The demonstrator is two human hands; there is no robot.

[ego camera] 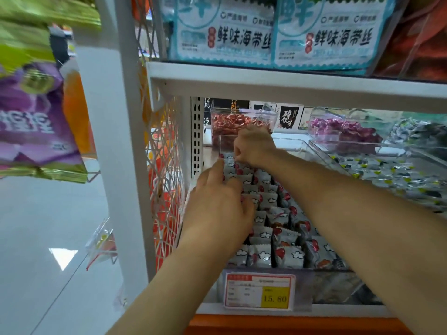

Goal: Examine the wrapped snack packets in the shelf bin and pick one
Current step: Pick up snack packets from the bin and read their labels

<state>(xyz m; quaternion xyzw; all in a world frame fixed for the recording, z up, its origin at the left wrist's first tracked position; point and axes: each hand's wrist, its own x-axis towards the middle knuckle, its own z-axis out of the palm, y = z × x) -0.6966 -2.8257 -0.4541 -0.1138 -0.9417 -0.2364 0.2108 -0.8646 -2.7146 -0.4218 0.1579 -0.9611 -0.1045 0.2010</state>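
A clear shelf bin (321, 288) holds several small grey wrapped snack packets (287, 256) printed with white clouds and red fruit. My left hand (217, 211) lies over the left side of the packets, its fingers stretched forward and touching them. My right hand (254, 147) reaches to the far end of the bin with its fingers curled down, pinching a packet (229, 157) at the back row. The packets under both hands are hidden.
A white shelf board (290, 85) hangs low over the bin, with blue seaweed packs (324, 37) above. Clear bins of red sweets (232, 122), purple sweets (346, 131) and grey-yellow packets (396, 175) stand around. A price tag (258, 292) fronts the bin. A wire mesh side (164, 170) closes the left.
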